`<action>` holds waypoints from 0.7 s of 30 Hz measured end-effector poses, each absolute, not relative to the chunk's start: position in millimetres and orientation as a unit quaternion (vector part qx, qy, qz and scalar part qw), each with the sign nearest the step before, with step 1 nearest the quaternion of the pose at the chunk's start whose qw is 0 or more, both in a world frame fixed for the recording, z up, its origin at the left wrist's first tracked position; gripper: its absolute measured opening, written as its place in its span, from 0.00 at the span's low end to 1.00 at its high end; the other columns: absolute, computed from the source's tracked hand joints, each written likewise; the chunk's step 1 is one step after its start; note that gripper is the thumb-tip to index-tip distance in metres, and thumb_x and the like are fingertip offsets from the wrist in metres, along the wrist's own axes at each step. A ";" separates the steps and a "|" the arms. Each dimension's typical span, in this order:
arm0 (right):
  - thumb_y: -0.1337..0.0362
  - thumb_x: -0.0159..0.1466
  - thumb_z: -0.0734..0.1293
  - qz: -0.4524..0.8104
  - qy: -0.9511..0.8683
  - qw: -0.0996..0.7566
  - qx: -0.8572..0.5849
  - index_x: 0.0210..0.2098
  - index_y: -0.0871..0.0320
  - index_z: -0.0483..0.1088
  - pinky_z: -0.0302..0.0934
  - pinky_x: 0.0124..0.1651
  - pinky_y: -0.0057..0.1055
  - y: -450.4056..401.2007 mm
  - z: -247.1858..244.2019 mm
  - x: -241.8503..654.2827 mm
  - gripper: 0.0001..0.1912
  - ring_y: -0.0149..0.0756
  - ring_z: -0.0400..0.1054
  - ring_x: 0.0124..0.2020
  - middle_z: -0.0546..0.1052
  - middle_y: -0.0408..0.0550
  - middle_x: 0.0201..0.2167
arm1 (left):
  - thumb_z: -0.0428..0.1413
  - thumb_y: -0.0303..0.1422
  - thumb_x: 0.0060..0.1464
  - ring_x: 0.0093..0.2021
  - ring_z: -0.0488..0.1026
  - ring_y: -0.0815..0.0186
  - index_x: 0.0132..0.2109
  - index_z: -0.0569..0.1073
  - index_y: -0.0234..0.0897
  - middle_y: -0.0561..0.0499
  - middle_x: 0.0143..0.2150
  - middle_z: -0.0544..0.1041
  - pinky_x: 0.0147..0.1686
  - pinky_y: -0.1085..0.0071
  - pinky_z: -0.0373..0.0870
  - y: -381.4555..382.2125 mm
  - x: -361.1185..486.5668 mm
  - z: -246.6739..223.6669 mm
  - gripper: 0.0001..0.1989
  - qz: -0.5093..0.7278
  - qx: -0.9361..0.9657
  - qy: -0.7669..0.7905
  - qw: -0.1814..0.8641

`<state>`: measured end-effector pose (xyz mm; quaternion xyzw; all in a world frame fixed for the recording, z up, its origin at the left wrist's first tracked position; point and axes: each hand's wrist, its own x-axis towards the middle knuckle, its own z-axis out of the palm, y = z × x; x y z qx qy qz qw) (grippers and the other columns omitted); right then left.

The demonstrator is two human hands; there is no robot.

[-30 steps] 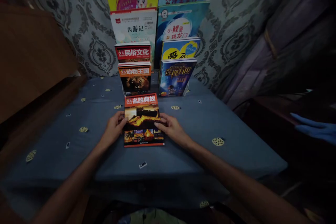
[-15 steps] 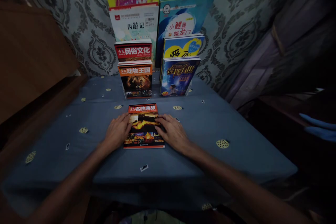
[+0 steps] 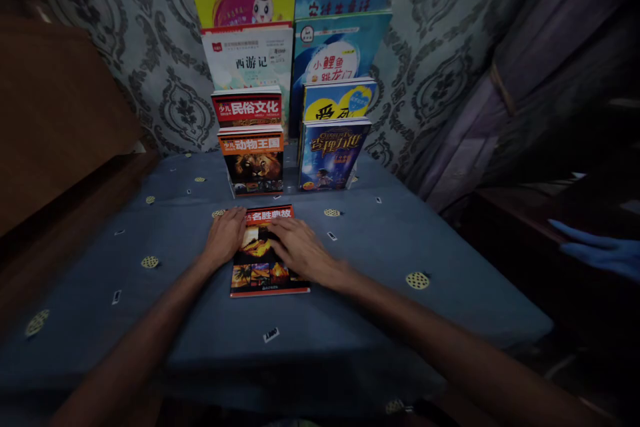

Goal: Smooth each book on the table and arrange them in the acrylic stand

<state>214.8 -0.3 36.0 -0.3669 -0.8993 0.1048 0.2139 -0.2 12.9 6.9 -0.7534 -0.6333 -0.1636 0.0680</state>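
Note:
A book [image 3: 260, 273] with a red title band and small pictures along its bottom lies flat on the blue tablecloth. My left hand [image 3: 226, 239] rests along its left edge, fingers stretched out and partly over the cover. My right hand [image 3: 303, 252] lies across the right side of the cover, with thumb and fingers apart, hiding part of the picture. Neither hand grips anything. Just beyond the book stand an orange-topped book with a lion [image 3: 254, 165] and a blue-purple book [image 3: 330, 159], both upright.
Behind these rise a red-banded book [image 3: 250, 107], a white book [image 3: 245, 57], a yellow book [image 3: 205, 0] and several blue ones, in two stepped rows. The cloth-covered table [image 3: 380, 320] ends before a patterned curtain [image 3: 185, 107]. At right is a blue glove-like shape [image 3: 605, 252].
My right hand has slid left, further over the cover. The left hand stays at the book's left edge, slightly higher along it. The whole view has shifted a little.

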 end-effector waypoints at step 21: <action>0.65 0.72 0.57 0.142 -0.897 0.179 -0.379 0.64 0.64 0.65 0.47 0.72 0.51 52.8 11.4 220.0 0.22 0.45 0.54 0.71 0.64 0.61 0.67 | 0.41 0.30 0.67 0.63 0.70 0.53 0.61 0.71 0.29 0.37 0.62 0.73 0.62 0.56 0.66 14.6 -5.0 3.8 0.22 -0.151 -0.776 -0.606 0.087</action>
